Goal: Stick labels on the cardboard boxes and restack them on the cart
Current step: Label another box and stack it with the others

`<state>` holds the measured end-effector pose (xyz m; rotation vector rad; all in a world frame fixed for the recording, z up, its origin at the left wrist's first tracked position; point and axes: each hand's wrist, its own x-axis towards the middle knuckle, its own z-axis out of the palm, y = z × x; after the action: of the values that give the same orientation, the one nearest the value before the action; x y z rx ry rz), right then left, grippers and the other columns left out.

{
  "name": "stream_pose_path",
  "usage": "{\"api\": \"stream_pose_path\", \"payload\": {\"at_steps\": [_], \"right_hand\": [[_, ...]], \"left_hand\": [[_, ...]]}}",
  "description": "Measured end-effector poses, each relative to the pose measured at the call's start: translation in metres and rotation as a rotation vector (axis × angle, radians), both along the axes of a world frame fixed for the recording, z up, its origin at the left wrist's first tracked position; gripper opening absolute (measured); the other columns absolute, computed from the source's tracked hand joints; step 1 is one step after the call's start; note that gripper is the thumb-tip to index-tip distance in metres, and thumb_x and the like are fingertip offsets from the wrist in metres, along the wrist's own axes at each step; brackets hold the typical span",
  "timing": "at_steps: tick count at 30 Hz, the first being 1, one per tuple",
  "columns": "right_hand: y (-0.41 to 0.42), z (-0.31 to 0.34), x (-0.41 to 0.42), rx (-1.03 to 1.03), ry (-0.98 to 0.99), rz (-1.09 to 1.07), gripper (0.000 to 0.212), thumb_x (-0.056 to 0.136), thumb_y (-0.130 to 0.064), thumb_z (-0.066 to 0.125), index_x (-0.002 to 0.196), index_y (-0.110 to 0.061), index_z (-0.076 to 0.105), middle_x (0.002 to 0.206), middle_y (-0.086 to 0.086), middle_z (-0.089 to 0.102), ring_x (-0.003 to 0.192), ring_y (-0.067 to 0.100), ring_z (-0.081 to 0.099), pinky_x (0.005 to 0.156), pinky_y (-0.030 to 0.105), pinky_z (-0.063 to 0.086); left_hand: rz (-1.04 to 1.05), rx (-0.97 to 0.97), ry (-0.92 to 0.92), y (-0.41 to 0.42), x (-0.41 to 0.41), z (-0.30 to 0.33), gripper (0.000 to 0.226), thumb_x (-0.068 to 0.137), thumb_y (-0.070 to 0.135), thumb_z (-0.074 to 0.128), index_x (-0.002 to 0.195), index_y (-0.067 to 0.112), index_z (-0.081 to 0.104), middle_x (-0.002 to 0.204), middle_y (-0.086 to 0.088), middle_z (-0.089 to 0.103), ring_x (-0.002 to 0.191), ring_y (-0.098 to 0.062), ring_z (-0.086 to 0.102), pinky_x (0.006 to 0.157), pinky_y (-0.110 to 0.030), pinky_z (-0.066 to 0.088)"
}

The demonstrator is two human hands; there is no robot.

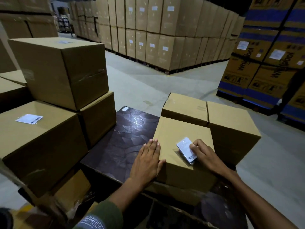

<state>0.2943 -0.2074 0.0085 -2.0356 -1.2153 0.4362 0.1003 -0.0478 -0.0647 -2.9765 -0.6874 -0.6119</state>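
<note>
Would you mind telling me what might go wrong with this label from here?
The label lies askew under the right hand near the box edge, so it may stick crooked or overhang. The left hand only rests flat against the box's side; pressing could slide it on the dark board.

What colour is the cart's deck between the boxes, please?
Dark brown with a leaf-like pattern, seen in the head view.
</note>
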Motion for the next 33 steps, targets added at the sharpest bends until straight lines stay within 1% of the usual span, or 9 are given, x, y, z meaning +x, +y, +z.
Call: {"api": "stream_pose_path", "payload": {"at_steps": [3,6,8,12,16,19,22,27,33], "right_hand": [[-0.012,0.000,0.012,0.018,0.002,-0.065,0.027,0.102,-0.035,0.044,0.087,-0.013,0.051,0.075,0.004,0.060,0.061,0.002,0.051,0.057,0.017,0.036],[0.005,0.002,0.018,0.028,-0.010,-0.100,0.026,0.103,-0.033,0.043,0.088,-0.013,0.050,0.080,0.004,0.060,0.069,0.012,0.053,0.057,0.017,0.036],[0.025,0.004,0.017,0.028,-0.010,-0.091,0.025,0.104,-0.033,0.041,0.090,-0.013,0.049,0.082,0.001,0.058,0.072,0.012,0.053,0.058,0.017,0.036],[0.052,0.007,0.007,0.020,0.007,-0.055,0.026,0.104,-0.035,0.040,0.094,-0.013,0.049,0.083,-0.002,0.059,0.073,0.009,0.054,0.060,0.022,0.038],[0.030,0.003,0.002,0.010,0.035,-0.011,0.028,0.103,-0.038,0.041,0.092,-0.014,0.050,0.084,0.004,0.064,0.075,0.016,0.057,0.064,0.030,0.039],[0.000,0.000,0.005,-0.005,0.023,0.024,0.026,0.103,-0.036,0.043,0.089,-0.017,0.052,0.081,0.003,0.062,0.071,0.014,0.055,0.063,0.028,0.038],[-0.012,0.003,0.017,-0.005,0.020,-0.038,0.024,0.103,-0.034,0.044,0.089,-0.016,0.053,0.082,0.002,0.062,0.072,0.014,0.056,0.062,0.027,0.039],[0.029,0.007,0.020,0.022,0.019,-0.123,0.023,0.104,-0.034,0.041,0.089,-0.018,0.049,0.085,0.001,0.059,0.073,0.013,0.053,0.062,0.029,0.038],[0.034,0.004,-0.001,0.028,0.043,-0.039,0.023,0.103,-0.034,0.043,0.087,-0.018,0.049,0.081,-0.004,0.058,0.072,0.012,0.052,0.063,0.030,0.038]], "left_hand": [[0.002,0.004,-0.011,-0.001,0.000,0.000,0.066,0.102,0.050,0.023,0.145,0.004,0.042,0.153,-0.015,0.039,0.144,-0.028,0.032,0.116,-0.045,0.028],[0.012,0.016,-0.016,-0.002,0.001,0.000,0.064,0.101,0.048,0.026,0.143,0.003,0.045,0.151,-0.015,0.042,0.142,-0.029,0.034,0.115,-0.045,0.031],[0.013,0.030,-0.010,-0.002,0.001,0.000,0.064,0.101,0.047,0.028,0.142,0.003,0.046,0.150,-0.016,0.043,0.142,-0.029,0.036,0.114,-0.045,0.032],[0.026,0.035,0.000,-0.001,0.001,-0.001,0.064,0.102,0.049,0.026,0.144,0.005,0.044,0.152,-0.015,0.040,0.143,-0.028,0.034,0.116,-0.045,0.026],[0.025,0.046,0.003,-0.001,0.001,-0.003,0.064,0.102,0.049,0.025,0.145,0.005,0.043,0.153,-0.014,0.038,0.145,-0.027,0.030,0.119,-0.041,0.022],[0.014,0.042,-0.002,-0.001,0.001,-0.002,0.063,0.101,0.048,0.027,0.144,0.005,0.045,0.152,-0.014,0.040,0.144,-0.027,0.032,0.117,-0.042,0.026],[0.017,0.038,-0.004,-0.002,0.001,-0.002,0.063,0.102,0.048,0.027,0.145,0.005,0.042,0.153,-0.014,0.038,0.145,-0.027,0.029,0.119,-0.041,0.021],[0.022,0.040,0.019,-0.004,0.000,0.002,0.066,0.103,0.048,0.017,0.145,0.004,0.043,0.153,-0.014,0.038,0.145,-0.030,0.029,0.117,-0.045,0.020],[0.021,0.023,0.003,-0.004,-0.001,-0.001,0.066,0.103,0.049,0.017,0.147,0.005,0.040,0.156,-0.013,0.034,0.147,-0.027,0.023,0.121,-0.043,0.018]]}}
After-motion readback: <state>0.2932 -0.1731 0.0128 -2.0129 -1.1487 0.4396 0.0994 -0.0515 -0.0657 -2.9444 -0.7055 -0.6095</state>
